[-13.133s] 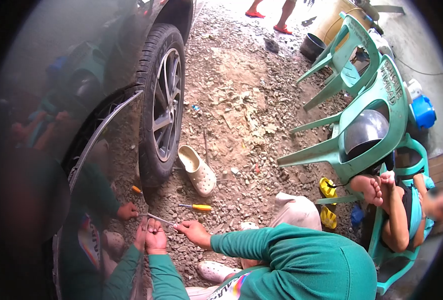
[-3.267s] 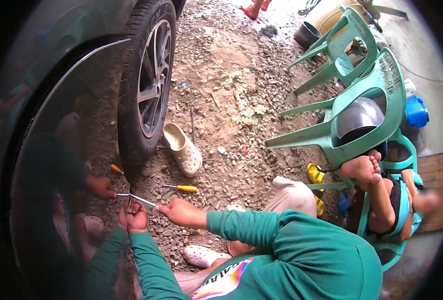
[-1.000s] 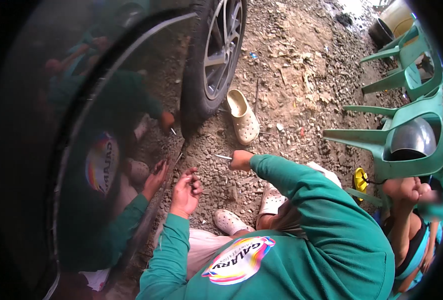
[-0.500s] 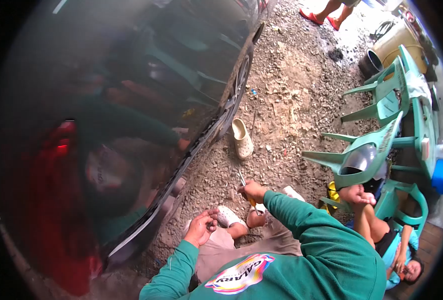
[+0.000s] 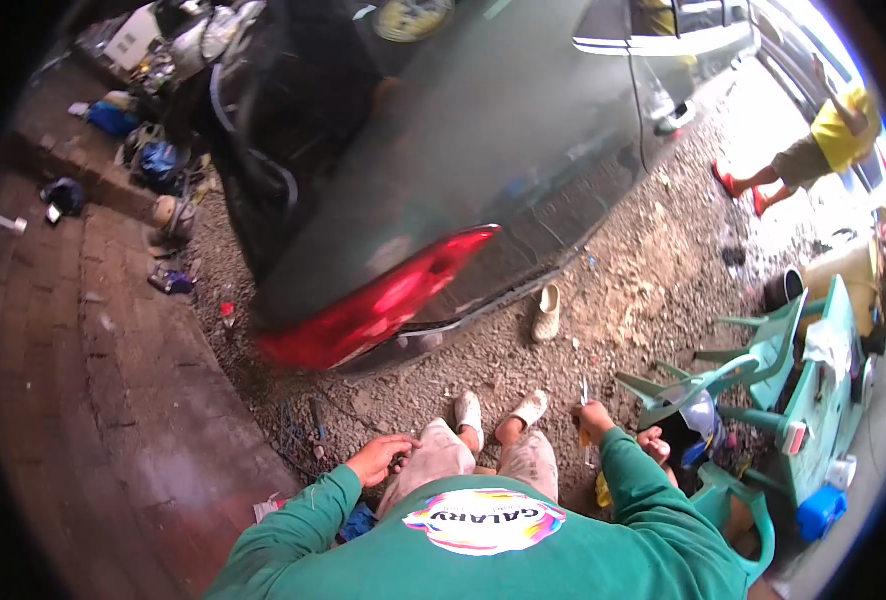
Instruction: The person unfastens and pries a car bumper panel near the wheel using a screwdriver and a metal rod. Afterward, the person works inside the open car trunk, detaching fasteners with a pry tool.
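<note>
My right hand (image 5: 593,418) is closed round tools, with a thin metal shaft (image 5: 584,388) pointing up from it and an orange handle showing at its lower edge. My left hand (image 5: 383,460) has its fingers loosely apart beside my left knee and nothing visible in it. In front of me stands a dark car (image 5: 483,130) with a red tail light (image 5: 393,300). Both my feet, in pale clogs (image 5: 469,413), are on the gravel. Another pale clog (image 5: 547,314) lies near the car's lower edge.
Green plastic chairs (image 5: 773,345) and a green table (image 5: 823,400) stand at the right, with a blue container (image 5: 821,512). A person in yellow (image 5: 843,130) is at the upper right. Part of a seated person's foot (image 5: 653,442) shows near my right arm. Assorted items lie upper left.
The view has risen and swung left, bringing the car's rear into sight. My hands have moved back from the wheel area and apart; the right still holds tools.
</note>
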Demonstrator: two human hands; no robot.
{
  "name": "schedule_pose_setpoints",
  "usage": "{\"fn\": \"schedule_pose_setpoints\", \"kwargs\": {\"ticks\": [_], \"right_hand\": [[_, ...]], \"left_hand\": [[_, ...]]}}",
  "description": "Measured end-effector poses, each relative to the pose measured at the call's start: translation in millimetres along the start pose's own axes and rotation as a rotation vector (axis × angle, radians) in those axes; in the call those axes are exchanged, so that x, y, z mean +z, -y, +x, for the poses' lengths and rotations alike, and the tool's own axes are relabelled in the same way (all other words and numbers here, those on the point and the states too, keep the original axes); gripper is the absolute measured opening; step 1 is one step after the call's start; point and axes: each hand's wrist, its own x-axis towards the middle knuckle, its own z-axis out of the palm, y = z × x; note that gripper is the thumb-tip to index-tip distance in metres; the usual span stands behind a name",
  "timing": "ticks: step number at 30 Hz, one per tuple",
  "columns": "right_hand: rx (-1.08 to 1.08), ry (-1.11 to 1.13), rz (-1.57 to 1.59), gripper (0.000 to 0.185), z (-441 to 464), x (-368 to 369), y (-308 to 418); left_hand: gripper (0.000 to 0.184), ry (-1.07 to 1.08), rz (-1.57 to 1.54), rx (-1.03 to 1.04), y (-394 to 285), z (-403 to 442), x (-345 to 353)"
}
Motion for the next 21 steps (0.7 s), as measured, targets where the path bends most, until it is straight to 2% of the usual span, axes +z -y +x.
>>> {"fn": "schedule_pose_setpoints", "kwargs": {"ticks": [2, 6, 8, 10, 11, 12, 13, 14, 16, 18, 20, 21], "right_hand": [[0.033, -0.018, -0.235, 0.008, -16.9, -15.8, 0.2], [-0.042, -0.17, -0.523, 0.015, -35.4, -22.4, -21.0], [0.08, -0.164, -0.627, 0.021, -57.2, -7.4, -28.6], [0.138, -0.186, -0.895, 0.03, -87.6, 15.9, -39.6], [0.177, -0.117, -0.896, 0.033, -116.3, 28.7, -36.3], [0.181, -0.207, -0.773, 0.033, -133.3, 42.0, -46.3], [0.188, -0.134, -0.889, 0.03, -139.3, 59.5, -56.7], [0.19, -0.043, -1.025, 0.028, -146.4, 79.3, -63.0], [0.251, -0.104, -0.953, 0.027, -179.6, 125.0, -73.4], [0.296, -0.126, -0.89, 0.028, -201.4, 163.8, -87.1], [0.168, -0.053, -0.951, 0.027, -197.6, 189.3, -100.4], [0.187, -0.056, -0.981, 0.027, -203.3, 206.7, -96.3]], "left_hand": [[0.022, -0.035, 0.022, 0.004, 15.2, -20.1, -22.7], [0.02, -0.026, -0.012, 0.108, 32.3, -41.0, -60.3], [0.022, 0.025, -0.067, 0.13, 44.2, -36.1, -90.4], [0.027, 0.113, -0.003, 0.224, 35.0, -46.6, -108.2], [0.028, 0.087, 0.04, 0.2, 19.9, -65.8, -108.8], [0.03, 0.106, -0.05, 0.17, 31.4, -35.1, -150.5], [0.029, 0.079, -0.008, 0.249, 24.5, -48.7, -162.1], [0.047, 0.108, 0.004, 0.141, 20.6, -65.7, -184.4], [0.041, 0.008, -0.074, 0.271, 29.8, -89.1, -225.9], [0.038, 0.055, -0.182, 0.279, 16.6, -160.7, -233.8], [0.036, 0.021, -0.231, 0.285, 34.2, -166.3, -289.8], [0.035, -0.034, -0.296, 0.287, 44.5, -167.3, -317.5]]}}
